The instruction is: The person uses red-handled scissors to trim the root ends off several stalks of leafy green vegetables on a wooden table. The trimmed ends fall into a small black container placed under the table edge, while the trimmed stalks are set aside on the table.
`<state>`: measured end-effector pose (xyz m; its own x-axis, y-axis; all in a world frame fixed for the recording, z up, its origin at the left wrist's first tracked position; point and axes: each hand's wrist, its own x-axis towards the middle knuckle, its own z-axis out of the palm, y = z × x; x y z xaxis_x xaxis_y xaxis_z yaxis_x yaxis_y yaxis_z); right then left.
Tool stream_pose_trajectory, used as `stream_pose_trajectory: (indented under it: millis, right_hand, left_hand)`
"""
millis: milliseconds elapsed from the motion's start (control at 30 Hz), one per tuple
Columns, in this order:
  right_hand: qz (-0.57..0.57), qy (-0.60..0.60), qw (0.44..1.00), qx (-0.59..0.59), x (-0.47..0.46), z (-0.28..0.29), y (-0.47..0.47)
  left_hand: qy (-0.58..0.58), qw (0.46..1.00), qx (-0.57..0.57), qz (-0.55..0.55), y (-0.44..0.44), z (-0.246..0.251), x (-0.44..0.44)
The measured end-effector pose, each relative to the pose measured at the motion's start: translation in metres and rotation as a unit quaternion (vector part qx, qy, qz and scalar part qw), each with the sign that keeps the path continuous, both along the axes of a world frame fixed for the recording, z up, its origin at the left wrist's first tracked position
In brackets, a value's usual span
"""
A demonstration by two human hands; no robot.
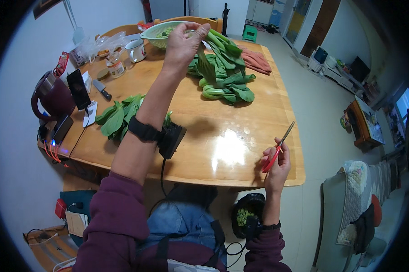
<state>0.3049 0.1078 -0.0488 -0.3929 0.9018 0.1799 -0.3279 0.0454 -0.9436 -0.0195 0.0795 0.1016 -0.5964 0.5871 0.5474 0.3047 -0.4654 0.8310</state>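
Note:
At the far side of the wooden table (197,163), my left hand (185,42) pinches green bok choy (221,46) by its stalk end. Its leaves hang to the right, blurred in part, over more bok choy (226,91) lying on the table. My right hand (279,166) is above the near right corner and holds red-handled scissors (272,159), blades together and pointing up and away. Another leafy bunch (117,117) lies left of my left forearm, which hides part of it.
A pale green colander (153,40) with cut greens stands at the back, near an enamel mug (135,51) and glass jar (116,66). Leftward are a knife (102,90), phone (78,89) and kettle (56,95). A black-lined bin (236,227) holds scraps below. An orange cloth (255,60) lies at the far right.

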Motion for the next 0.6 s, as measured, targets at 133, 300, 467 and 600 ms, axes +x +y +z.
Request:
stream_pose_trajectory:
  millis: [133,300,467,600]
  right_hand:
    - [-0.013,-0.018,1.000,0.008,-0.001,-0.001,-0.001]
    - [-0.032,-0.046,0.998,0.015,-0.001,0.001,-0.002]
    - [-0.024,-0.041,0.999,0.006,-0.002,0.002,0.000]
    - [-0.020,-0.041,0.999,-0.002,-0.002,0.001,0.001]
  left_hand:
    - [0.034,0.969,-0.232,-0.078,-0.003,-0.018,0.013]
    - [-0.044,0.955,-0.246,-0.162,0.051,-0.070,0.032]
    - [0.279,0.898,-0.290,0.177,0.117,-0.080,-0.025]
    - [0.281,0.875,-0.337,0.205,0.134,-0.099,-0.064]
